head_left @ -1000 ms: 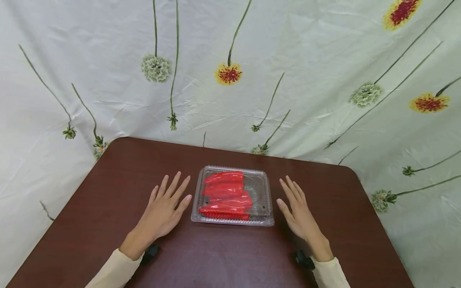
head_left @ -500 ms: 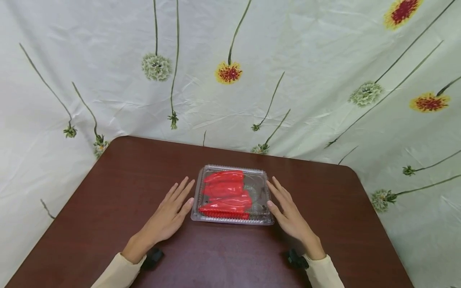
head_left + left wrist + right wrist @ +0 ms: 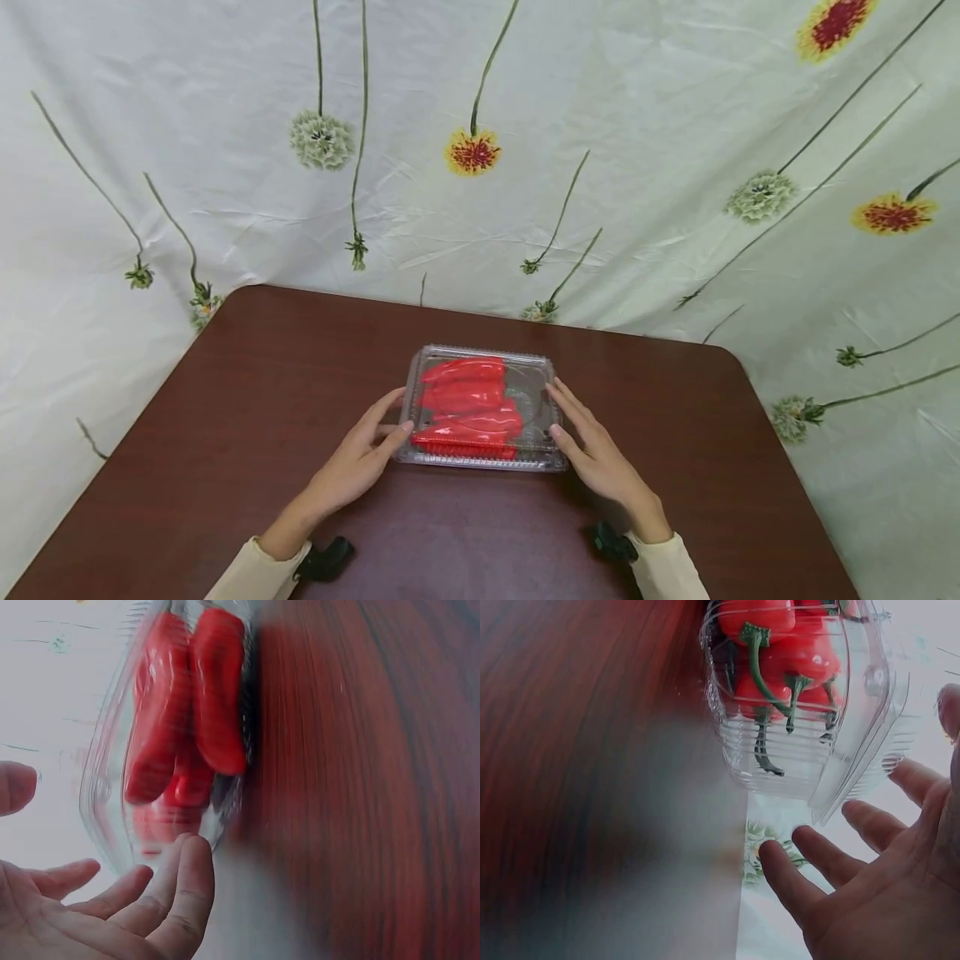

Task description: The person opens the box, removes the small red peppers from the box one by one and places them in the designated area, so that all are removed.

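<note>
A clear plastic clamshell box lies on the dark red-brown table, lid down. Inside it are several red peppers; the right wrist view shows their green stems through the ribbed wall. At the box's left side is my left hand, thumb near the front left corner and fingers spread along the wall, some hidden behind it in the head view. My right hand is at the opposite side, fingers extended, fingertips right by the lid's edge. Neither hand curls round the box.
A wood-grain table with rounded far corners carries the box near its middle. Behind and beside it hangs a white cloth printed with flowers. A dark wrist camera sits under the left wrist, another under the right.
Both hands have moved inward from either side to the box's edges. The left fingers have lowered and bent a little. The box stays in place.
</note>
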A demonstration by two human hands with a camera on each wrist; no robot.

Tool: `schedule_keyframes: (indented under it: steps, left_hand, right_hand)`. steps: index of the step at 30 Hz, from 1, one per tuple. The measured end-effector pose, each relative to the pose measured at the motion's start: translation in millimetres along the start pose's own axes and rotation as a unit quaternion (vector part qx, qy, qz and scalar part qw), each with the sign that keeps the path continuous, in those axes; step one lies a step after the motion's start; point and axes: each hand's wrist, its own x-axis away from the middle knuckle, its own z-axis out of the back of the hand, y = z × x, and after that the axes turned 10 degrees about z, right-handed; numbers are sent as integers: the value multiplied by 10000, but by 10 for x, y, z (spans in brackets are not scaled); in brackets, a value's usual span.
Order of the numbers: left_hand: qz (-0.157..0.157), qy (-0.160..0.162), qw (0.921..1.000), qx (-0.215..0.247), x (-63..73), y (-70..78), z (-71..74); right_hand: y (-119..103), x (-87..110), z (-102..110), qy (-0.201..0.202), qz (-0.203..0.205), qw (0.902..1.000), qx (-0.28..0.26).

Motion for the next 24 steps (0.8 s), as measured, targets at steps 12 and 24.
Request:
schedule_keyframes:
  steps: [12, 24]
  left_hand:
    - [860, -522, 9756, 1951, -13, -113, -1]
    - [681, -1038, 9454, 3013, -53, -233, 24]
  right_hand:
    - [-10, -6, 19, -101, -148, 9995, -243]
    - [32, 0, -1, -125, -125, 9996, -220]
